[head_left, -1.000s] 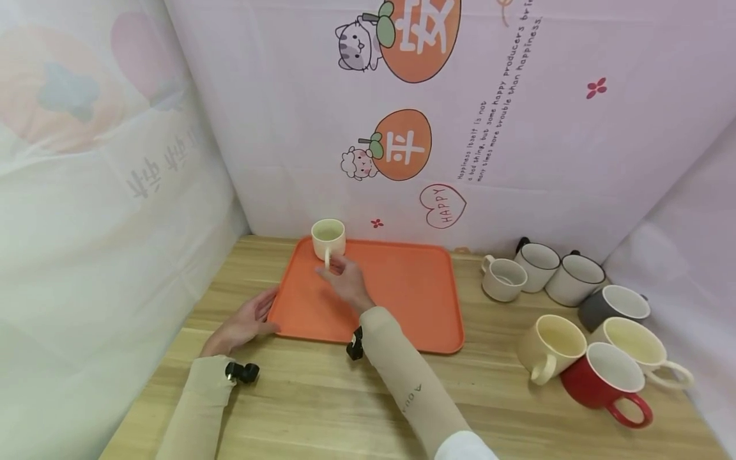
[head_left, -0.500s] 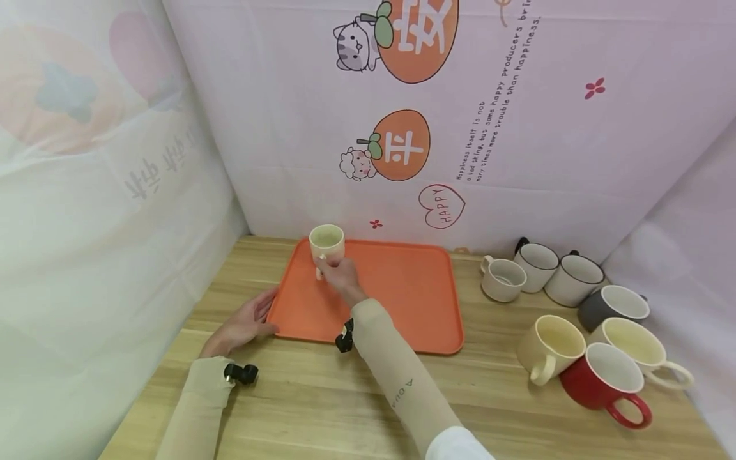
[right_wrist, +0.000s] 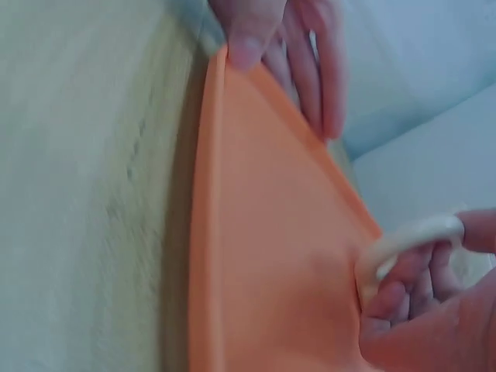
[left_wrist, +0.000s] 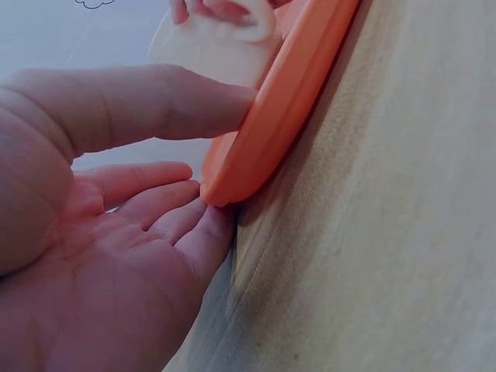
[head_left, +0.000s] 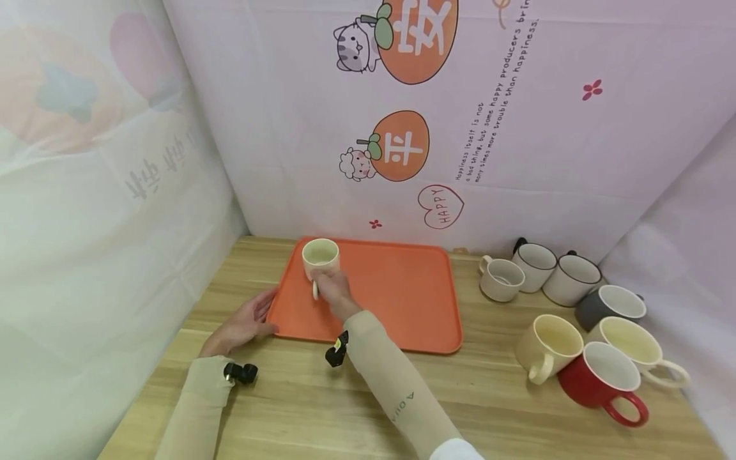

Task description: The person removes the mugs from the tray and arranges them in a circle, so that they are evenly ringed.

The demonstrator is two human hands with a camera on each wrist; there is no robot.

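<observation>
In the head view my right hand (head_left: 333,292) grips the handle of a small cream mug (head_left: 321,254), upright over the left part of an orange tray (head_left: 397,287). The right wrist view shows fingers curled through the handle (right_wrist: 407,240), close over the tray surface. At the tray's near left corner is my left hand (head_left: 248,322). Its thumb (left_wrist: 186,108) lies over the rim while the other fingers reach along the outer side, holding the corner between them, as the left wrist view shows.
To the right on the wooden table (head_left: 471,402) stand several mugs. A small white mug (head_left: 501,281) is nearest the tray. A yellow mug (head_left: 546,348) and a red mug (head_left: 598,380) stand closer to the front. A printed cloth (head_left: 322,128) hangs behind.
My right hand has taken hold of the mug's handle and brought the mug nearer to me and slightly left. The left hand stays at the tray's corner.
</observation>
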